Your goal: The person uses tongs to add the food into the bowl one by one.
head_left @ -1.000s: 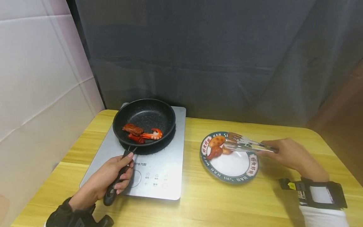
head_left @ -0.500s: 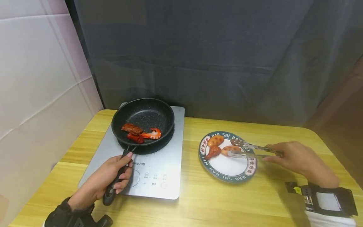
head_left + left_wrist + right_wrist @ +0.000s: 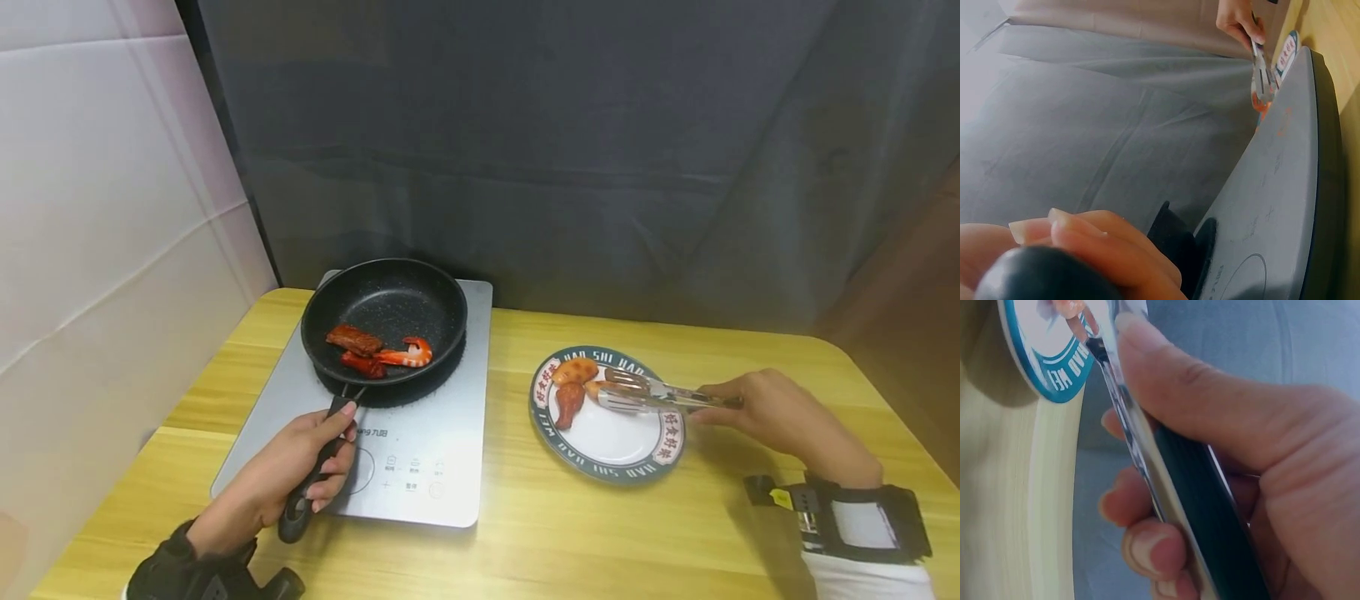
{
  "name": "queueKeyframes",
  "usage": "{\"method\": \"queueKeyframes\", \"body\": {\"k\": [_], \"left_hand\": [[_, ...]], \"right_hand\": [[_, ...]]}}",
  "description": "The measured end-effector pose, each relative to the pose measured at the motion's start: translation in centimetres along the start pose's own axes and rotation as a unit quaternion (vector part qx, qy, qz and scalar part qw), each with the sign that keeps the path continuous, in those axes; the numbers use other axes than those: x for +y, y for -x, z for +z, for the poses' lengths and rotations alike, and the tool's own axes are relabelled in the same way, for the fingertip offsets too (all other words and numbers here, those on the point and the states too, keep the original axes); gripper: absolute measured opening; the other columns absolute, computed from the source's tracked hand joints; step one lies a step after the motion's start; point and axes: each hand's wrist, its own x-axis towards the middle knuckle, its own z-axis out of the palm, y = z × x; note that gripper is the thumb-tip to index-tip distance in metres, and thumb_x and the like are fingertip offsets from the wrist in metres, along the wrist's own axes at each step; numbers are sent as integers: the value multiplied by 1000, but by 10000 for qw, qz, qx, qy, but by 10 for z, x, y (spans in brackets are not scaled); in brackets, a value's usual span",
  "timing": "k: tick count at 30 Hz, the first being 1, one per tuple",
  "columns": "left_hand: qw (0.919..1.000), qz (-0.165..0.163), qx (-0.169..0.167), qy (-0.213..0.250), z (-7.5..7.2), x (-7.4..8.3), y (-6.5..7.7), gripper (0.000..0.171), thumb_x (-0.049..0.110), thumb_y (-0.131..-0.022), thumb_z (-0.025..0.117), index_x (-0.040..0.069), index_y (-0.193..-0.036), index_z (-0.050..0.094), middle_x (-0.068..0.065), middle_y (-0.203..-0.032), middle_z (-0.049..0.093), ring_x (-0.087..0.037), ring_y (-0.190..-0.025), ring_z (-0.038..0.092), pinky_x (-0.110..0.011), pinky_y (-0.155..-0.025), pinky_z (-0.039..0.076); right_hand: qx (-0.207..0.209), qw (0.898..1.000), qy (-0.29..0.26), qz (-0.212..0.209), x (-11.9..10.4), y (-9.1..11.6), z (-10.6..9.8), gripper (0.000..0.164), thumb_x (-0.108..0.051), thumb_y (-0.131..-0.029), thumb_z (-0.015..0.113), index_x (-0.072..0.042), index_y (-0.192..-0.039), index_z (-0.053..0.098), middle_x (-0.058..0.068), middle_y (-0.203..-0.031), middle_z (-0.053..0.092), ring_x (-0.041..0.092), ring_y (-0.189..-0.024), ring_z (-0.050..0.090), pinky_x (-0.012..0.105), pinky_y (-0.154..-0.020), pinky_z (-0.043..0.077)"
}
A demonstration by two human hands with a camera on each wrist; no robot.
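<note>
My left hand (image 3: 300, 467) grips the black handle (image 3: 296, 512) of a frying pan (image 3: 390, 312). In the pan lie a browned meat slab (image 3: 354, 339), a small dark red piece (image 3: 363, 365) and a shrimp (image 3: 406, 353). Over the patterned plate (image 3: 592, 468), my right hand (image 3: 772, 417) holds metal tongs (image 3: 667, 393), their tips around an orange-brown oval piece (image 3: 592, 389) that they partly hide. Beside it on the plate are a spotted oval piece (image 3: 575, 370) and a chicken drumstick (image 3: 569, 406). In the right wrist view, thumb and fingers wrap the tongs' dark handle (image 3: 1204, 506).
The pan is over a silver induction cooker (image 3: 442, 433) with touch controls, on a wooden table (image 3: 540, 533). A dark grey curtain (image 3: 525, 167) hangs behind, and a pale cloth wall (image 3: 112, 192) stands at the left.
The tongs drew back right and spread, then came back left and narrowed around the oval piece. The drumstick has turned to point more downward. The left hand keeps its grip on the pan.
</note>
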Motion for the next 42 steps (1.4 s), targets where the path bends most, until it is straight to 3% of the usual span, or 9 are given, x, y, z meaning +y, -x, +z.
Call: {"method": "queueKeyframes", "body": {"k": [9,14,17,22,26,31,34,39,42], "left_hand": [[10000,-27,13,50,-1,0,2,37,41,-104,37,5,-95,34,3,-63,35,-6,-40,34,-20,-35,37],[10000,-23,6,66,-1,0,2,38,41,-104,38,5,-95,34,3,-63,35,-6,-40,34,-20,-35,37],[10000,-41,9,79,-1,0,2,38,41,-103,38,5,-95,34,3,-63,35,-6,-40,34,-20,-35,37],[9999,-43,21,89,-2,0,2,38,41,-104,37,5,-95,34,3,-63,35,-6,-40,33,-20,-35,37],[10000,-14,2,95,-1,0,1,37,41,-104,37,5,-94,34,3,-63,35,-5,-40,34,-20,-35,37],[10000,-4,10,71,-1,1,0,38,42,-103,38,5,-94,34,3,-62,34,-6,-40,34,-20,-35,37],[10000,-19,8,80,-1,1,0,39,42,-103,38,5,-95,34,3,-62,34,-6,-40,34,-20,-35,37],[9999,-2,-46,121,-1,1,1,38,42,-103,37,5,-94,34,3,-62,35,-5,-40,34,-19,-35,37],[9999,16,-38,139,-1,1,1,38,42,-103,38,5,-94,34,3,-62,35,-5,-40,33,-19,-35,37]], "right_hand": [[-34,9998,159,100,-7,0,-4,45,-44,-78,76,-5,-101,75,-8,-56,44,9,-52,36,24,-42,25],[226,9994,212,-133,-7,2,-7,41,-42,-78,77,-6,-98,76,-8,-65,57,8,-54,40,24,-45,32],[496,9981,241,-283,-9,3,-12,38,-39,-78,78,-7,-98,76,-1,-75,68,8,-57,44,27,-49,40],[700,9970,-10,-320,-22,-4,-25,37,-35,-78,79,-6,-100,75,3,-83,71,8,-57,45,25,-49,38],[817,9954,-104,-487,-38,-17,-36,36,-33,-77,80,-7,-101,75,-10,-65,59,5,-53,39,21,-45,29],[781,9953,-164,-548,-66,-38,-47,40,-37,-77,79,-7,-104,74,-14,-51,27,3,-44,28,21,-40,25],[643,9964,-249,-491,-85,-52,-54,44,-41,-79,77,-6,-107,73,-12,-50,25,6,-42,27,23,-39,25],[522,9955,-482,-621,-119,-79,-61,46,-43,-80,76,-7,-108,73,-8,-52,39,9,-43,30,26,-40,26],[511,9952,-437,-709,-138,-96,-62,45,-44,-80,76,-9,-108,73,-7,-52,38,10,-44,28,26,-40,24]]}}
